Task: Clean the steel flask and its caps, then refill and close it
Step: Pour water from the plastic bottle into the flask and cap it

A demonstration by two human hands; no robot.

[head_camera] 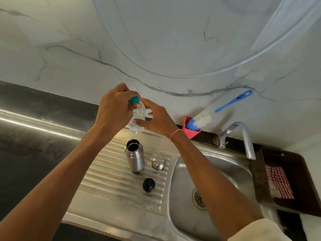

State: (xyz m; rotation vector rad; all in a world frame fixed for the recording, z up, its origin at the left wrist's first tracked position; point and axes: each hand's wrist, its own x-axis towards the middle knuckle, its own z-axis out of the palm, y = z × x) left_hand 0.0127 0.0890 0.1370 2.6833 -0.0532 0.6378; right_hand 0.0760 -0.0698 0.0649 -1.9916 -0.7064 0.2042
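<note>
The steel flask stands upright and uncapped on the ribbed drainboard. Its steel outer cap lies just to its right, and the black inner cap lies nearer to me. Above the flask I hold a small clear plastic water bottle in the air. My left hand has its fingers curled round the bottle's teal cap. My right hand grips the bottle's body from the right side.
A steel sink basin with a drain lies right of the drainboard, a tap over it. A blue-and-white bottle brush stands in a red holder against the marble wall. A dark basket with a checked cloth sits far right.
</note>
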